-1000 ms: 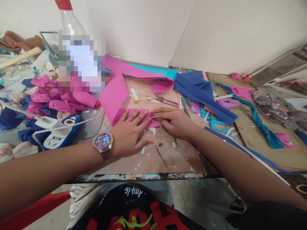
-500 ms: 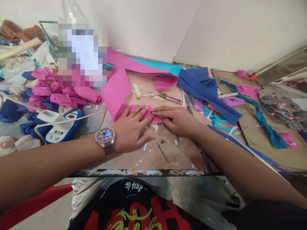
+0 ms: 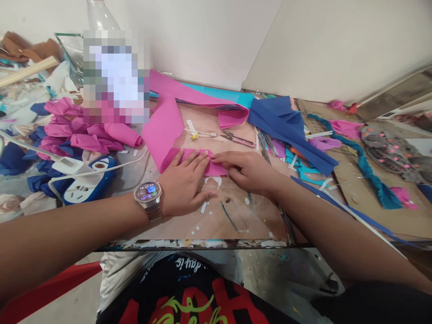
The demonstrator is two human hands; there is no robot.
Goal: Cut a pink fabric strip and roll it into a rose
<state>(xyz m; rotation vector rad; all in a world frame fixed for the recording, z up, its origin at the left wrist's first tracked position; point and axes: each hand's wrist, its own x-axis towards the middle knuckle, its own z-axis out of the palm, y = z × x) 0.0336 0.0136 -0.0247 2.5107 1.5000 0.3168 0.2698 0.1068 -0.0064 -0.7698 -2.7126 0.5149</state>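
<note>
A long pink fabric strip (image 3: 164,120) runs along the back of the table, bends toward me and lies folded at its near end. Flat on this folded end rests my left hand (image 3: 184,183), fingers stretched out and thumb apart. My right hand (image 3: 248,170) touches the right end of the fold, its fingers drawn together with the thumb tucked beneath, closed at the fabric edge. Just beyond the hands lie small pink-handled scissors (image 3: 240,140) and a thin white stick (image 3: 202,132) with a yellow bit beside it.
Rolled pink fabric pieces (image 3: 89,141) and a blue-and-white power strip (image 3: 88,184) with a cable sit at left. Blue fabric (image 3: 276,114) lies at right, near a twisted teal strip (image 3: 366,164) on cardboard (image 3: 357,193). The table edge (image 3: 202,245) is close to my body.
My hands and the pink strip stay almost in place. My right fingertips have shifted very slightly along the fold; the whole view has moved a little.
</note>
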